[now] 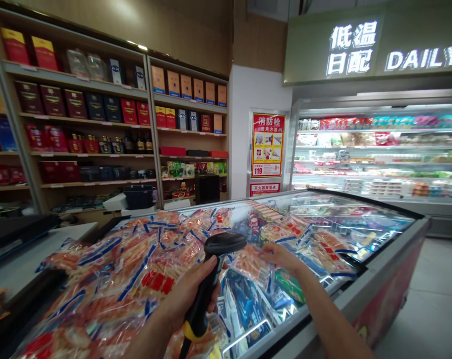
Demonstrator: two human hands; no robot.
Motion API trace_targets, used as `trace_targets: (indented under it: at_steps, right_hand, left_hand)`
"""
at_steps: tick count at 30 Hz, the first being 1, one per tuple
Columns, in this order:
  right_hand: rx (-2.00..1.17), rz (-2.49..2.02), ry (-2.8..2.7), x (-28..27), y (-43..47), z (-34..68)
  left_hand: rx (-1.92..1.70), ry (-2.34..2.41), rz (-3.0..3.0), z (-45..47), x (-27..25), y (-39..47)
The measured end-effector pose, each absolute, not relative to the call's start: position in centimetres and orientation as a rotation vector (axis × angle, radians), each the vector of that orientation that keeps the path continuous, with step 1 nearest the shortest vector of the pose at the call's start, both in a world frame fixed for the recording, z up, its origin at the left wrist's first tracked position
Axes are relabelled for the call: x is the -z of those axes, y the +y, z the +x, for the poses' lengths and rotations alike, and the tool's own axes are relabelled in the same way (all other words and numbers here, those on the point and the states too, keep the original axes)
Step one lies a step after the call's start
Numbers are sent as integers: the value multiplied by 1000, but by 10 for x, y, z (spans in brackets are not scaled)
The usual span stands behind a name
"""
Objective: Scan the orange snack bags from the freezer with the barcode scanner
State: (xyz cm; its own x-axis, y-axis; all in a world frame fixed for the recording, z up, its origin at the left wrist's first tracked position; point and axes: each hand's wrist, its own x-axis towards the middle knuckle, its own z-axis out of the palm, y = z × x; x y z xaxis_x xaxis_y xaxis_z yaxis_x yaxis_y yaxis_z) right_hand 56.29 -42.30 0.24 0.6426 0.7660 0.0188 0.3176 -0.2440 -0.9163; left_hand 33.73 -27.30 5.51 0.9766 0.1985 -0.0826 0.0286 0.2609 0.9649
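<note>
My left hand is wrapped round the handle of a black barcode scanner with a yellow band near its cable end. Its head points forward and right. With my right hand I grip the edge of a clear plastic food packet that has orange-brown contents and a barcode label. This packet lies tilted over the glass lid of a chest freezer. Many similar packets with red and blue print are heaped to the left. Under the glass, blue packages and a green package show.
A pale counter with dark equipment adjoins the freezer at left. Shelves of boxed goods and bottles line the back wall. A lit refrigerated display stands at the back right, and a red fire-hydrant poster hangs between them.
</note>
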Motion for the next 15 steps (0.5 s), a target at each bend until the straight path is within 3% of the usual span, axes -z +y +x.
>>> trace_targets:
  at_steps: [3,9,15]
  right_hand:
    - [-427,-1695,-627,-10,-441,580]
    - [326,-1509,-373,3,-406,599]
    - [486,-1553,-420,17,-390,605]
  left_hand:
    - [-104,182,1282,337,-55,-278]
    - [-139,204,1299,340,-55,-290]
    - [-125,282,1314,345,-51,-292]
